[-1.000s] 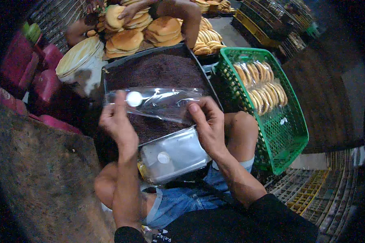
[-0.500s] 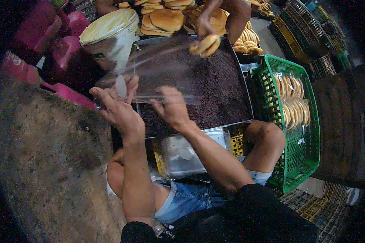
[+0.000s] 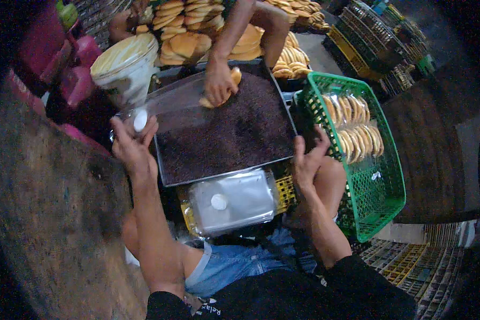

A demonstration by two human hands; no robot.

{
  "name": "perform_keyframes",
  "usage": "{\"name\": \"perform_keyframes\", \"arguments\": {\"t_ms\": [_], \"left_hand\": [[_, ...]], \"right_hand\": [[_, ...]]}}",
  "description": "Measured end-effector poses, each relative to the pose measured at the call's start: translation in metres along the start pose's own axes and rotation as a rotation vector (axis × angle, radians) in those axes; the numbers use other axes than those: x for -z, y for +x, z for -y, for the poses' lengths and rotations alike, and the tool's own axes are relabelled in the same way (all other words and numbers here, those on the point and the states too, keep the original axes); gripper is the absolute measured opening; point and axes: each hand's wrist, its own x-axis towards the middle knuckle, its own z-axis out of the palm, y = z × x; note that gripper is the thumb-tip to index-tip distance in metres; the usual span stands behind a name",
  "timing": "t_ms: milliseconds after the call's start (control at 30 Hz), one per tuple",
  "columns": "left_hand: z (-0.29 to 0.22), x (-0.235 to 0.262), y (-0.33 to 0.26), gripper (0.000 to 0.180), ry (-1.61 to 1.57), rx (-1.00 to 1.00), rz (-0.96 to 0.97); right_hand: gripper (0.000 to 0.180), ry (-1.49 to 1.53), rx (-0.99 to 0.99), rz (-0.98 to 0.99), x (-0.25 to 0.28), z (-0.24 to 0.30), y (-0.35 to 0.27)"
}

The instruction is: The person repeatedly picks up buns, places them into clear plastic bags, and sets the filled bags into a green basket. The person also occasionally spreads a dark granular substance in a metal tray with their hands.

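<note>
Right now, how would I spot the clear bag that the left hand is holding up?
Find the big dark tray of brown crumbs in the middle. At its left edge the left hand lifts a clear plastic bag. Unlike the flat stack of bags below, it is raised and see-through.

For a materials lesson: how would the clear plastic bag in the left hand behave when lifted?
The clear plastic bag probably flops: it sags from the left hand. Likely light, since it looks empty. Its glossy film may be slippery.
</note>
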Motion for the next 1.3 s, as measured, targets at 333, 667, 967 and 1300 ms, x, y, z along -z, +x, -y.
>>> {"name": "perform_keyframes", "arguments": {"t_ms": [333, 667, 967, 1300], "left_hand": [[0.015, 0.008, 0.016, 0.068, 0.094, -0.085, 0.094], [0.01, 0.015, 0.017, 0.076, 0.098, -0.131, -0.192], [0.017, 0.019, 0.019, 0.076, 0.109, -0.12, -0.127], [0.056, 0.009, 0.004, 0.065, 0.268, -0.138, 0.096]], "right_hand": [[0.094, -0.062, -0.005, 0.22, -0.086, 0.009, -0.012], [0.115, -0.333, -0.355, 0.217, -0.244, 0.096, 0.001], [0.043, 0.023, -0.317, 0.462, -0.165, 0.016, 0.067], [0.048, 0.804, -0.579, 0.725, 0.027, 0.047, 0.102]]}}
